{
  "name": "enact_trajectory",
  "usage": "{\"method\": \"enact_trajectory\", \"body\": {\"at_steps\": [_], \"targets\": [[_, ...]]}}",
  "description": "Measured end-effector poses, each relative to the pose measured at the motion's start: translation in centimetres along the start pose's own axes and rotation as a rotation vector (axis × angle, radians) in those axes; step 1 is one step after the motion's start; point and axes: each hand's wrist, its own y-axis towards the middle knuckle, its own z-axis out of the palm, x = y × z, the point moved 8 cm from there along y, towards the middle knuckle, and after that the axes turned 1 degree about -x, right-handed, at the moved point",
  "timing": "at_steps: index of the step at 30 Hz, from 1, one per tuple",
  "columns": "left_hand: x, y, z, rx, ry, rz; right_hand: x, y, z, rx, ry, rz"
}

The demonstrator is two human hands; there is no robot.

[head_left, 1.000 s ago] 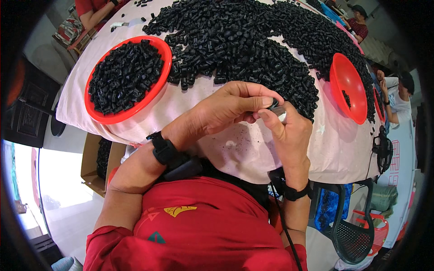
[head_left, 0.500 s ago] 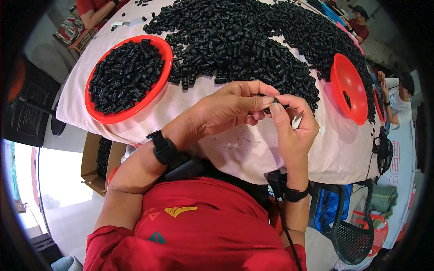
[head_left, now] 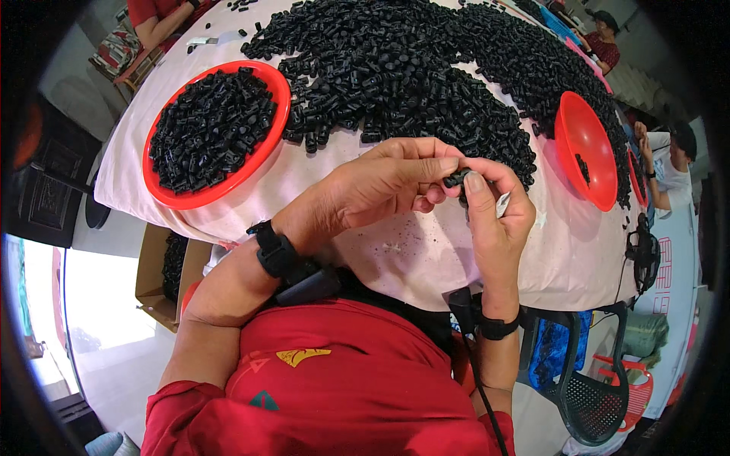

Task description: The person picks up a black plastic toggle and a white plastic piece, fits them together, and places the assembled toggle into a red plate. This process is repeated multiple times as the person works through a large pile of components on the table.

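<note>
Pinched between the fingertips of both hands is one small black piece point(head_left: 455, 178), at the near edge of the big black heap point(head_left: 395, 76). The left hand point(head_left: 388, 178) has it gripped by thumb and forefinger; the right hand point(head_left: 498, 213) closes on its other side, thumb against it, with a pale, shiny strip point(head_left: 503, 204) tucked in its curled fingers, too hidden for me to say what it is. Under all this, on the near side of the heap, the pink cloth point(head_left: 563, 258) is sprinkled with dark specks. Left of the heap sits a red bowl point(head_left: 283, 99) full of the same sort of pieces; to its right, a tilted red basin point(head_left: 589, 148) with just a few inside. Beyond the heap's far left corner lies a knife point(head_left: 201, 41), near a co-worker's arm point(head_left: 160, 30). Off to the heap's right sits someone in white point(head_left: 673, 163), well apart, and a black fan point(head_left: 646, 254) stands nearer.
</note>
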Motion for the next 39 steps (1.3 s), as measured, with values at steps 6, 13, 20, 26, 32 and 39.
{"method": "enact_trajectory", "body": {"at_steps": [6,13,20,26,32,39], "targets": [[-0.9,-0.2,0.2,0.028,0.079,0.094,0.2,0.0,-1.0,-0.118,-0.031,-0.07],[-1.5,-0.2,0.1,-0.031,0.131,0.138,0.5,-0.2,-1.2,-0.15,-0.063,-0.076],[-1.4,0.0,-0.4,-0.038,0.148,0.156,0.1,-0.6,-0.8,-0.148,-0.167,-0.182],[-1.3,-0.2,-0.1,-0.032,0.203,0.114,0.8,-0.9,-0.8,-0.154,-0.197,-0.244],[-1.0,-0.1,-0.2,0.007,0.179,0.12,2.6,-1.1,-0.2,-0.151,-0.341,-0.364],[-0.6,0.0,-0.1,-0.027,0.157,0.08,3.9,-1.5,0.5,-0.138,-0.588,-0.625]]}}
